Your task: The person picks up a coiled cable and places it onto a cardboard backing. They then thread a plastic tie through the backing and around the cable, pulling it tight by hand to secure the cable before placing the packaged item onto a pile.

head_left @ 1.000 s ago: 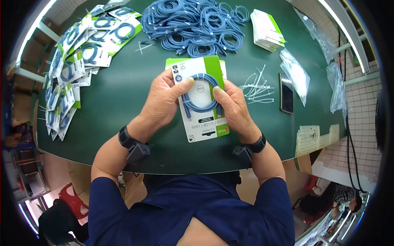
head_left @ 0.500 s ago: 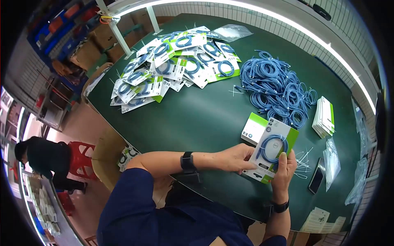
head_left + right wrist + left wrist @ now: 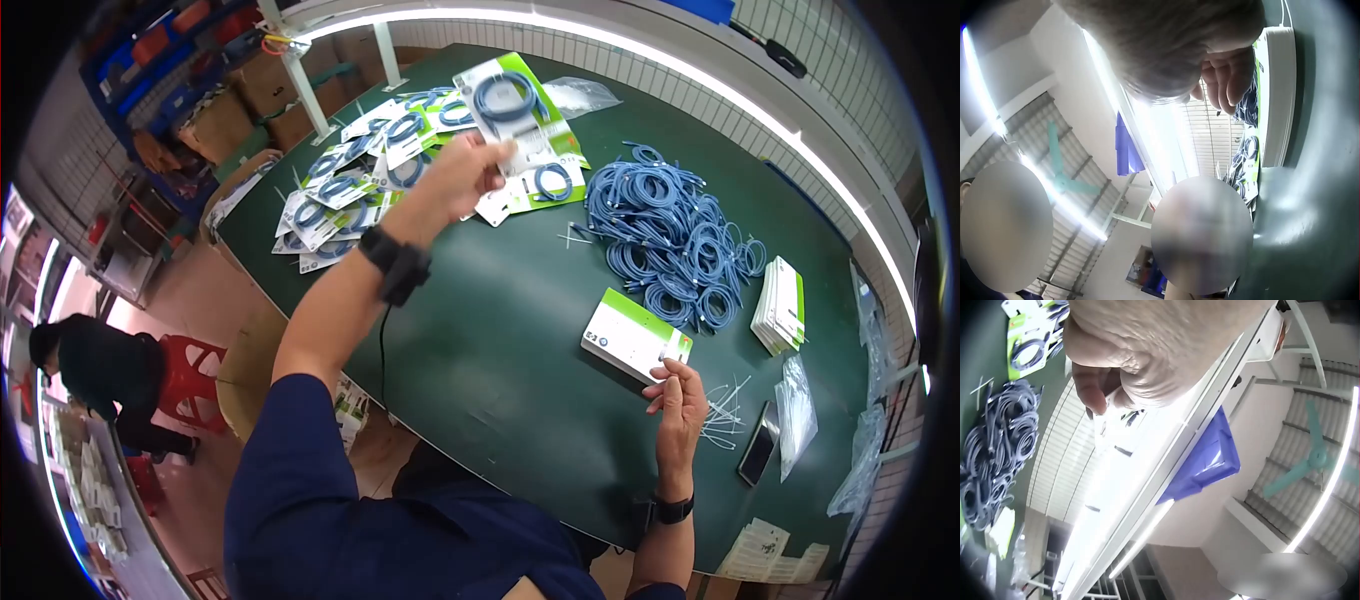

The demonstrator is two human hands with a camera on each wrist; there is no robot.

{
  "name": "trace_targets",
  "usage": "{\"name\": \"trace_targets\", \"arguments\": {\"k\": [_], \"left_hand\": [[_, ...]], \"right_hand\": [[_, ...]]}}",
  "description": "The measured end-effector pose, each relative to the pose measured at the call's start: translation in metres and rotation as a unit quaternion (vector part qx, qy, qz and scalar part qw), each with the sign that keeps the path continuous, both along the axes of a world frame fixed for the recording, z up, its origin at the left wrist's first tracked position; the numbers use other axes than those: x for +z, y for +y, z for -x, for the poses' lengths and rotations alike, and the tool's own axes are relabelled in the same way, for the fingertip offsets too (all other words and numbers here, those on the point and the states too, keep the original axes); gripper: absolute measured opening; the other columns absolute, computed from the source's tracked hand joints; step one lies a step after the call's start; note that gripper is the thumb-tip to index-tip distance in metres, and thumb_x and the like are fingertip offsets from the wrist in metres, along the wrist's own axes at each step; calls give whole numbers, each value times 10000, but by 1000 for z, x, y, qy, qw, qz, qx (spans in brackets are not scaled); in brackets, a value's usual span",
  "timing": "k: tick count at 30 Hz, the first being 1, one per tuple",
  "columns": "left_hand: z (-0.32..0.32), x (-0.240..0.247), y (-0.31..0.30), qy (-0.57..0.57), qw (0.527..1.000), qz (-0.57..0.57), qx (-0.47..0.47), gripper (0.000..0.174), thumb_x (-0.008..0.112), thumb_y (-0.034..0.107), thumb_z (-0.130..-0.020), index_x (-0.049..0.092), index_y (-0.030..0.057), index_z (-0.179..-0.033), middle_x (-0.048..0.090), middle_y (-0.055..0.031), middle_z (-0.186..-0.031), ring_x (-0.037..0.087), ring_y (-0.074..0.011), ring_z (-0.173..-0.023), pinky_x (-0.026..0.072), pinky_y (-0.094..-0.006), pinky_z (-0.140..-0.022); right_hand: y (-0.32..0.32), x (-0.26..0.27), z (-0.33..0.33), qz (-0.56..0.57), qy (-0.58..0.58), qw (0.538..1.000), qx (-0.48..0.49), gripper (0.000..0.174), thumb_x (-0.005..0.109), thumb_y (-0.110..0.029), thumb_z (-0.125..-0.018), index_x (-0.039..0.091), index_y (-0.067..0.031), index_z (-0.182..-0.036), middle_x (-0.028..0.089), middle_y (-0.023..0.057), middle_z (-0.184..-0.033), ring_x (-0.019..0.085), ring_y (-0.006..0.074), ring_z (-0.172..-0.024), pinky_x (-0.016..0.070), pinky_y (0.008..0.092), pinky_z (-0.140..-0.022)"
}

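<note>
Up in the top middle of the head view, the carded blue cable [image 3: 510, 105] is held clear of the green table [image 3: 480, 330]. Its long axis slants from upper left to lower right of the frame, with the coil toward the upper end. I see the left hand [image 3: 462, 172] gripping it by the lower edge, fingers curled round the card and arm stretched far out. Just below and left of the card lies the spread of finished cable packs [image 3: 350, 190], so the left hand is by far the nearer one to that heap.

The right hand [image 3: 680, 400] sits well apart, at the lower right of the frame. Its fingertips touch the near corner of the white-and-green stack of blank cards [image 3: 625, 338]. Its fingers [image 3: 1229, 75] are bent at the stack's edge in the right wrist view, but I cannot tell whether they pinch a card or only rest there.

Between the two hands, toward the right, lies the tangle of loose blue cables [image 3: 670, 235]. Cable ties [image 3: 722, 410] and a phone [image 3: 757, 452] lie just beside the right hand.
</note>
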State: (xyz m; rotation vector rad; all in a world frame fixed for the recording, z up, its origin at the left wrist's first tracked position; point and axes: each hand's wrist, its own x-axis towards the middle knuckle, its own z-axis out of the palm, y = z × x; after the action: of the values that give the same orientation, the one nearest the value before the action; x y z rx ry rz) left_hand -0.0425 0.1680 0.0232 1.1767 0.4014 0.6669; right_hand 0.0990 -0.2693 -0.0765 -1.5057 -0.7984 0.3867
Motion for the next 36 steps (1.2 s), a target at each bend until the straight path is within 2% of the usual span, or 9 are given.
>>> {"name": "trace_targets", "arguments": {"k": [3, 5, 9, 18, 27, 30, 31, 34, 36], "left_hand": [[4, 17, 77, -16, 999, -20, 46, 113, 695, 104, -1033, 658, 25, -1105, 719, -61, -1023, 713, -111, -858, 569, -208, -639], [10, 25, 100, -71, 983, 81, 152, 172, 689, 90, -1039, 644, -23, -1160, 718, -116, -1088, 743, -167, -941, 613, -230, -723], [23, -7, 112, -5, 988, 86, 128, 238, 683, 85, -1045, 629, -66, -1220, 718, -168, -1131, 759, -212, -981, 636, -252, -791], [13, -69, 36, 64, 995, 75, 5, 283, 742, 83, -997, 653, -10, -1249, 751, -121, -1076, 749, -186, -935, 631, -273, -763], [-52, -68, -45, 178, 958, -181, -130, 356, 776, 182, -992, 673, 16, -1291, 769, -82, -1097, 735, -138, -943, 585, -254, -773], [-92, -74, -69, 173, 849, -491, -94, 339, 790, 167, -959, 689, 29, -1251, 770, -97, -1066, 733, -197, -977, 594, -318, -821], [-105, -76, -76, 172, 846, -495, -98, 339, 790, 167, -959, 689, 29, -1251, 770, -97, -1066, 733, -197, -977, 594, -318, -821], [-144, -84, -98, 38, 675, -736, 17, 358, 810, 156, -895, 691, 38, -1211, 758, -123, -1060, 714, -320, -1030, 594, -423, -877], [-167, -93, -95, 62, 646, -761, 16, 368, 821, 183, -886, 694, 39, -1201, 750, -142, -1059, 704, -339, -1025, 587, -437, -890]], "right_hand": [[0, 0, 1, 9, 2, 1000, 7, 289, 509, -177, -1152, 639, 3, -1338, 732, 82, -1115, 678, 87, -855, 516, 212, -651], [0, 1, 2, 13, 3, 1000, 0, 279, 516, -177, -1150, 650, -1, -1319, 735, 77, -1090, 677, 87, -847, 516, 212, -650], [0, 0, 4, 35, 14, 999, 11, 267, 530, -169, -1145, 657, 3, -1305, 741, 78, -1067, 673, 85, -837, 515, 212, -650], [1, -3, 2, 73, 17, 997, 11, 251, 547, -150, -1132, 676, 19, -1266, 758, 86, -1053, 680, 89, -837, 526, 214, -669], [-2, 5, 2, 88, 28, 996, 8, 220, 582, -124, -1102, 709, 5, -1227, 776, 67, -1046, 694, 88, -836, 540, 226, -700], [-1, 4, 1, 86, 17, 996, 20, 215, 584, -127, -1102, 716, 1, -1212, 778, 62, -1032, 693, 84, -821, 539, 229, -689], [0, 4, 1, 83, 19, 996, 15, 215, 584, -127, -1102, 716, 1, -1212, 778, 62, -1032, 693, 84, -821, 539, 229, -689], [-1, 3, 0, 84, 8, 996, 23, 206, 590, -119, -1098, 723, 7, -1193, 777, 63, -1014, 691, 82, -805, 540, 231, -678], [0, 2, 0, 78, 4, 997, 19, 200, 594, -112, -1094, 725, 10, -1184, 777, 66, -1010, 692, 85, -802, 543, 233, -678]]}}
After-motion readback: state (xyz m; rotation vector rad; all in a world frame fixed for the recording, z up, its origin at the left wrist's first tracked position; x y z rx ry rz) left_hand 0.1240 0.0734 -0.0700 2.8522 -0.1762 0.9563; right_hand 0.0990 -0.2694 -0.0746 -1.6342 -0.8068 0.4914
